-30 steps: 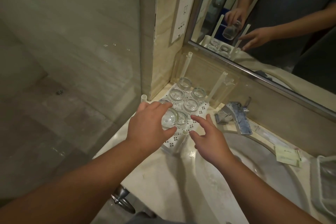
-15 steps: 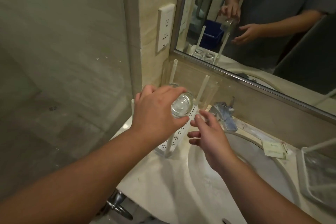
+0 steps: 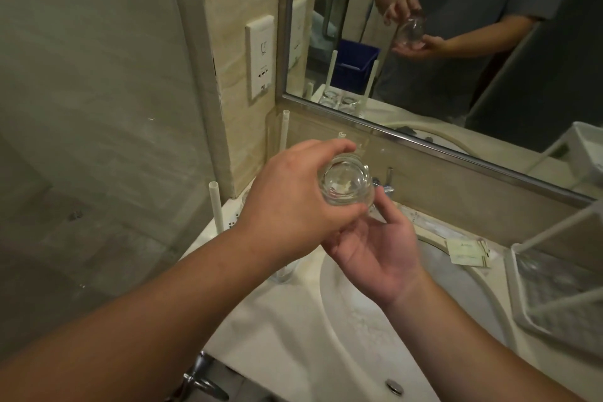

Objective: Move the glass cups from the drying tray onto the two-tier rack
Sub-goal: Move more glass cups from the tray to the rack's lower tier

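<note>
Glass cup (image 3: 346, 184) off the drying tray (image 3: 233, 220), midair above the counter's left end by the sink. Left hand (image 3: 293, 202) grips its wall; right hand (image 3: 375, 245) open, cupped beneath, probably to take it for the rack (image 3: 554, 287) at the right edge. Base faces camera, axis tilted.
</note>
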`<action>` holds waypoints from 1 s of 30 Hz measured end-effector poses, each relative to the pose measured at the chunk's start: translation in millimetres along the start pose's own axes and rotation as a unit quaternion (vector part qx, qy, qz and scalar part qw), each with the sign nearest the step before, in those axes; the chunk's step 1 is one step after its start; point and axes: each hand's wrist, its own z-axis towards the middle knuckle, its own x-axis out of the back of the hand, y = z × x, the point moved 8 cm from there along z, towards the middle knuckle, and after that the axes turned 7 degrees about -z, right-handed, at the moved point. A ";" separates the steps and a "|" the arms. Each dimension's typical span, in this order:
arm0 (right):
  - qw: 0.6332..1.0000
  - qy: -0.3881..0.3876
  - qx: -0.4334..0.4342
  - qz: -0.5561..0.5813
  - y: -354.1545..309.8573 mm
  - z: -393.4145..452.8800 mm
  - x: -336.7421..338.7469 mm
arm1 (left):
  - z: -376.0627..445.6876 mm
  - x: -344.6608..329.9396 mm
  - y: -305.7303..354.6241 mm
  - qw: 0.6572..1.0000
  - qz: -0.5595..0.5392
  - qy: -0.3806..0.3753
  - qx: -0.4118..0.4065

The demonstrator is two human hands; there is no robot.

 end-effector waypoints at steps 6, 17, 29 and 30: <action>0.999 0.026 0.034 -0.019 -16.0 -12.0 3.6 | -0.2 -5.7 5.6 0.999 -0.031 -0.023 0.007; 0.971 0.071 0.120 -0.194 -52.5 -25.3 -8.2 | -9.3 -23.2 -8.8 0.996 0.008 -0.083 0.019; 0.693 0.241 0.286 -0.616 -87.4 -64.5 -46.2 | -12.9 -45.5 -23.7 0.988 -0.136 -0.053 0.056; 0.668 0.242 0.301 -0.636 -86.7 -67.9 -49.5 | -15.3 -50.1 -24.2 0.981 -0.176 -0.051 0.066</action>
